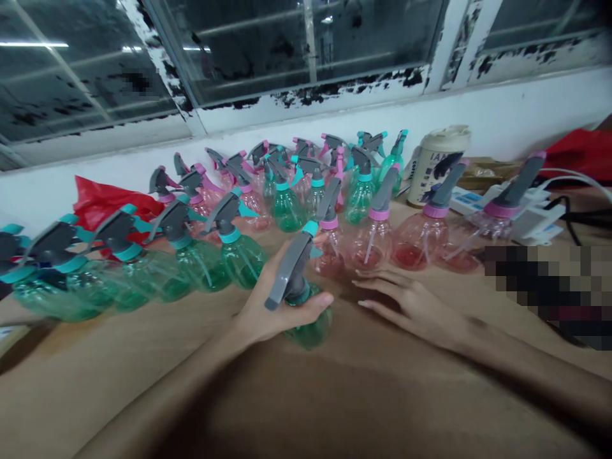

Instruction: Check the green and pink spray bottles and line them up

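Observation:
My left hand point(272, 306) is wrapped round a green spray bottle point(310, 328) with a grey trigger head and teal collar, tilted slightly, near the middle of the table. To its right my right hand point(406, 299) hovers low over the wood, fingers stretched out and apart, holding nothing. Just beyond those fingertips stand several pink spray bottles point(371, 245) with pink collars, in a row running right. A row of green spray bottles point(179, 274) with teal collars extends left from my left hand. The lower fingers of that hand are partly hidden behind the bottle.
Behind, more pink and green spray bottles point(289, 210) crowd against the white wall. A coffee cup point(437, 166) stands at the back right, by a white power strip point(535, 217) with cables. Red plastic bags point(112, 204) lie left and far right. The wooden table point(335, 408) stretches in front.

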Motion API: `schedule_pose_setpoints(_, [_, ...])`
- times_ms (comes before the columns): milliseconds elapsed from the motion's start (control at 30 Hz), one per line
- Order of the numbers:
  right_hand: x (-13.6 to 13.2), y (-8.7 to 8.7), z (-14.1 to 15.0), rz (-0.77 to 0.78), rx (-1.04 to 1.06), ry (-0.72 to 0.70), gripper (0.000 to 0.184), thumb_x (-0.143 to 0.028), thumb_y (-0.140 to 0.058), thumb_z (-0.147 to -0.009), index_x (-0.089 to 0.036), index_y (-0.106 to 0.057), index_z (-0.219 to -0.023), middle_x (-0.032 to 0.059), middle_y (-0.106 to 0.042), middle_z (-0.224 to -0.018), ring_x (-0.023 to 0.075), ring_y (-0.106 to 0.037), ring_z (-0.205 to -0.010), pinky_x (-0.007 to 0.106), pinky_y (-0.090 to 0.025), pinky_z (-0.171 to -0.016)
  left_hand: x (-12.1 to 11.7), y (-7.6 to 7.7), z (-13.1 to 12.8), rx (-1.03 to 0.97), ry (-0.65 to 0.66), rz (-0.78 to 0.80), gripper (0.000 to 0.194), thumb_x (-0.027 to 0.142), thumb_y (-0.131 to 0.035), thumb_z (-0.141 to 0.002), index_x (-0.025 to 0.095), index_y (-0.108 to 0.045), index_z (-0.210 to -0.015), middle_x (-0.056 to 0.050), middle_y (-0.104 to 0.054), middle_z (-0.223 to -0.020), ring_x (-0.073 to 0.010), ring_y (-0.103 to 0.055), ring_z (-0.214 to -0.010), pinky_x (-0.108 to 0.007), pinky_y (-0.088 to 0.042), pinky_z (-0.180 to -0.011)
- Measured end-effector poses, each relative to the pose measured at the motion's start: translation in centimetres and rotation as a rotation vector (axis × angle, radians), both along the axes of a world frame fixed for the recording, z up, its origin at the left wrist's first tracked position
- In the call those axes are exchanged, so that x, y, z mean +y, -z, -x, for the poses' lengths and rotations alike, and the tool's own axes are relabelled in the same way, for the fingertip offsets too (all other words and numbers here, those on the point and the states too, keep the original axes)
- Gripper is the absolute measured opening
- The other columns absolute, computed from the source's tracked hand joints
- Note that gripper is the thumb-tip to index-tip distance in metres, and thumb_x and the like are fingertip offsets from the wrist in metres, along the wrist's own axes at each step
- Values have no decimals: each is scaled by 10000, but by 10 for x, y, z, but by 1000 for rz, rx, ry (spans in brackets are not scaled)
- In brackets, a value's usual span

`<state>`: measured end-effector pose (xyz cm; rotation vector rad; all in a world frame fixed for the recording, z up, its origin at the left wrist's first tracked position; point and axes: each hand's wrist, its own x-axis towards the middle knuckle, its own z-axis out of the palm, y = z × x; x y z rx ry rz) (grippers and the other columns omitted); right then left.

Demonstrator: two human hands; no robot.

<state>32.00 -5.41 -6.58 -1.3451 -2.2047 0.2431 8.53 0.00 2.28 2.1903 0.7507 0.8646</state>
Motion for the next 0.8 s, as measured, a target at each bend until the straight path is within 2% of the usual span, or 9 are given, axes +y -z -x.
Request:
schedule_pose_setpoints(100, [1,-25,7,-49,13,104,342,-376,-440,-906,-214,-533,-1193,68,-612,-1179,218,-604,-1021,402,-486,-875,0,1,6,2,31,-29,708,273,-654,-715,275,-328,-1343,-73,-446,-1370,-284,-421,-1256,-449,-334,-1065])
schedule_pose_setpoints(167, [5,-43,13,-58,21,223,341,-409,-449,-895,-209,-556,-1150,61,-677,-1018,218,-659,-834,368,-526,-715,0,4,12,22,12,-25,801,287,-686,-706,285,-251,-1379,-69,-365,-1434,-278,-348,-1311,-447,-283,-1094])
schedule_pose_setpoints(233, [13,-56,21,-102,-9,312,380,-428,-456,-884,-206,-542,-1180,68,-694,-940,238,-665,-766,378,-513,-679,-2,6,19,46,-19,-15,851,303,-707,-699,294,-212,-1391,-63,-297,-1475,-279,-301,-1337,-442,-281,-1093])
schedule_pose_setpoints(300, [23,-63,28,-139,-50,400,447,-439,-469,-867,-176,-512,-1226,98,-697,-909,275,-664,-768,397,-500,-657,-6,8,24,85,-73,-11,826,326,-711,-703,288,-237,-1379,-75,-356,-1438,-282,-366,-1297,-440,-331,-1059])
schedule_pose_setpoints(400, [40,-63,38,-151,-90,458,521,-447,-491,-842,-149,-472,-1270,146,-681,-965,316,-653,-807,416,-486,-645,-13,10,29,153,-161,-57,638,374,-683,-734,253,-380,-1282,-74,-553,-1225,-269,-536,-1114,-437,-426,-949])
schedule_pose_setpoints(500, [56,-58,46,-125,-73,467,607,-503,-500,-821,-138,-429,-1301,178,-631,-1099,329,-631,-880,417,-476,-663,-18,10,33,196,-205,-112,407,395,-618,-798,235,-497,-1153,-40,-617,-1061,-231,-586,-975,-393,-462,-848])
schedule_pose_setpoints(567, [64,-56,50,-99,-59,477,626,-547,-483,-815,-128,-448,-1280,186,-620,-1112,326,-624,-894,413,-469,-669,-21,9,35,211,-227,-112,307,410,-591,-822,229,-544,-1066,-16,-635,-969,-204,-600,-884,-352,-470,-783])
schedule_pose_setpoints(667, [69,-54,53,-82,-62,483,577,-555,-441,-830,-99,-531,-1171,195,-643,-1038,326,-625,-871,413,-461,-662,-20,6,37,237,-271,-113,267,447,-586,-820,218,-575,-956,5,-642,-868,-188,-600,-794,-315,-466,-720])
schedule_pose_setpoints(800, [68,-53,53,-84,-76,477,522,-516,-436,-838,-86,-561,-1106,197,-650,-1005,321,-627,-845,411,-457,-656,-8,3,39,253,-340,-140,292,455,-582,-819,198,-587,-957,-9,-656,-881,-192,-608,-793,-305,-465,-716])
